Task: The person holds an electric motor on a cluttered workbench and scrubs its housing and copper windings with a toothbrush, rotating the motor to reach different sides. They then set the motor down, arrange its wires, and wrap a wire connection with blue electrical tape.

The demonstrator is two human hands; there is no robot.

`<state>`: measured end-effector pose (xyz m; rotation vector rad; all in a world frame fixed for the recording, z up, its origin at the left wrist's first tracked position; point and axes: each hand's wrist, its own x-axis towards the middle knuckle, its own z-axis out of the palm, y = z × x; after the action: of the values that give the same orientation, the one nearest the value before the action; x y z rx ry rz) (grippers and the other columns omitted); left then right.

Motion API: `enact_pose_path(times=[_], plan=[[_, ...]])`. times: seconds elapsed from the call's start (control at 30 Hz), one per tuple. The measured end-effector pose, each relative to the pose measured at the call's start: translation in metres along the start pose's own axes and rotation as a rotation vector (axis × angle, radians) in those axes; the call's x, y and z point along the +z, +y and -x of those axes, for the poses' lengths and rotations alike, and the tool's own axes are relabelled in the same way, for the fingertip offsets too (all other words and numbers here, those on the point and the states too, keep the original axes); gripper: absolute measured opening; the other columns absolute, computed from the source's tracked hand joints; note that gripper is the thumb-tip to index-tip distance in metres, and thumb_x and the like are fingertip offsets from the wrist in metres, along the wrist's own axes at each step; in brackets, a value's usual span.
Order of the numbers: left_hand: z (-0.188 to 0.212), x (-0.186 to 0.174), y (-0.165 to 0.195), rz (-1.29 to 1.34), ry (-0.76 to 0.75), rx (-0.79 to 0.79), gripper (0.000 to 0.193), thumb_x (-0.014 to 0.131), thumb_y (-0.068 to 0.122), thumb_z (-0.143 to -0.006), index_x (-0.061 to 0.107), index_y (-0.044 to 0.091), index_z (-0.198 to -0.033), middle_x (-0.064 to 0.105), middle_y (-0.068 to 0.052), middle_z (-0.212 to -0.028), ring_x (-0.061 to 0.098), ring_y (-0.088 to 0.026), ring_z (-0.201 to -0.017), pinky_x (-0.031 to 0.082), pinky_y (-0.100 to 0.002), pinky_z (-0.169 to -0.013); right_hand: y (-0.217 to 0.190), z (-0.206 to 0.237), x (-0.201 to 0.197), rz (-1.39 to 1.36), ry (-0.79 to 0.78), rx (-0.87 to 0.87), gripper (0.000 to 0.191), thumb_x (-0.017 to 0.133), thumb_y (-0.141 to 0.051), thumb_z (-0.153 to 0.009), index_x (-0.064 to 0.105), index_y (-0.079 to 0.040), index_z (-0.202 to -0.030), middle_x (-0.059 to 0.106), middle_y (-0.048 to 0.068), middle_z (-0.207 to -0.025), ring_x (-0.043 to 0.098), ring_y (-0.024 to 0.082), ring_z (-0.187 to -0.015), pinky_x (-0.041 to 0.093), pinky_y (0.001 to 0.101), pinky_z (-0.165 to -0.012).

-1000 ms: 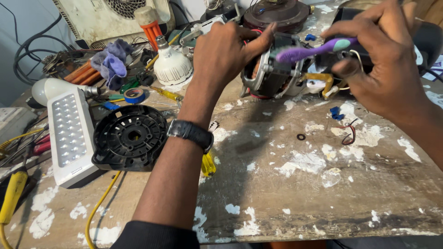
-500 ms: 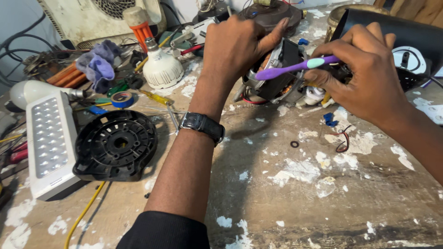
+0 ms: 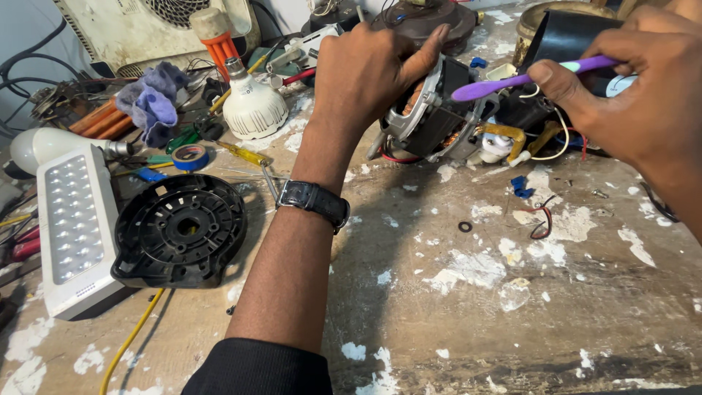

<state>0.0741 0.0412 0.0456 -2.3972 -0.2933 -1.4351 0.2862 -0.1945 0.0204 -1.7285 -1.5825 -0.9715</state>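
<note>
The left hand (image 3: 369,69), wearing a black wristwatch (image 3: 313,202), is clasping the small electric motor with metal frame and copper windings (image 3: 431,121), its fingers closed over the motor's top and thumb pressing along the metal frame. The motor is sitting toward the far edge of the paint-flecked wooden bench (image 3: 453,307), tilted, with coloured wires trailing at its right side. The right hand (image 3: 643,102) is gripping a purple toothbrush with a green handle end (image 3: 523,79), fingers pinched shut around the handle, the brush head lying just over the motor.

Near the left edge, a round black plastic fan cover (image 3: 179,232) is lying flat beside a white rectangular LED lamp (image 3: 73,227). A white LED bulb (image 3: 252,106) is standing behind them, near a roll of blue tape (image 3: 191,156). A small black rubber ring (image 3: 465,227) is lying apart, mid-bench.
</note>
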Motion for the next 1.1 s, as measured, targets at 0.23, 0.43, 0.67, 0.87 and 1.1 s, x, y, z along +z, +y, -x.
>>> enact_pose_path(times=[0.23, 0.43, 0.67, 0.87, 1.1], plan=[[0.000, 0.003, -0.002, 0.005, -0.052, -0.017, 0.062, 0.051, 0.062, -0.102, 0.081, 0.020, -0.069, 0.060, -0.004, -0.044, 0.059, -0.020, -0.038, 0.042, -0.035, -0.037, -0.024, -0.009, -0.006, 0.142, -0.018, -0.124, 0.051, 0.088, -0.046, -0.084, 0.075, 0.002, -0.077, 0.054, 0.008, -0.066, 0.050, 0.020, -0.062, 0.038, 0.0338, -0.053], [0.002, 0.004, -0.004, -0.011, -0.036, -0.008, 0.062, 0.050, 0.061, -0.103, 0.082, 0.020, -0.069, 0.060, -0.004, -0.045, 0.059, -0.021, -0.039, 0.042, -0.035, -0.039, -0.024, -0.002, -0.003, 0.051, -0.018, -0.020, 0.054, 0.084, -0.048, -0.094, 0.075, 0.005, -0.089, 0.054, 0.008, -0.070, 0.048, 0.014, -0.060, 0.034, 0.0274, -0.053], [0.002, 0.002, -0.006, 0.023, -0.020, 0.002, 0.059, 0.050, 0.060, -0.103, 0.085, 0.019, -0.079, 0.062, -0.005, -0.047, 0.061, -0.021, -0.039, 0.044, -0.034, -0.039, -0.024, 0.003, 0.003, 0.065, 0.045, -0.025, 0.053, 0.084, -0.044, -0.099, 0.076, 0.006, -0.085, 0.054, 0.008, -0.069, 0.049, 0.015, -0.060, 0.033, 0.0281, -0.051], [0.003, -0.002, -0.002, 0.058, -0.022, 0.020, 0.055, 0.052, 0.058, -0.104, 0.086, 0.020, -0.084, 0.064, -0.004, -0.051, 0.062, -0.023, -0.043, 0.045, -0.036, -0.042, -0.035, -0.004, -0.003, 0.250, 0.061, -0.121, 0.058, 0.082, -0.058, -0.080, 0.074, -0.002, -0.072, 0.051, 0.004, -0.064, 0.051, 0.019, -0.073, 0.049, 0.0436, -0.075], [0.003, -0.004, -0.004, 0.050, -0.059, 0.012, 0.054, 0.052, 0.057, -0.104, 0.086, 0.019, -0.084, 0.066, -0.005, -0.052, 0.062, -0.022, -0.042, 0.044, -0.036, -0.040, -0.027, 0.002, -0.003, 0.197, 0.070, -0.124, 0.061, 0.083, -0.059, -0.092, 0.075, 0.001, -0.080, 0.047, 0.005, -0.066, 0.041, 0.021, -0.082, 0.033, 0.0368, -0.072]])
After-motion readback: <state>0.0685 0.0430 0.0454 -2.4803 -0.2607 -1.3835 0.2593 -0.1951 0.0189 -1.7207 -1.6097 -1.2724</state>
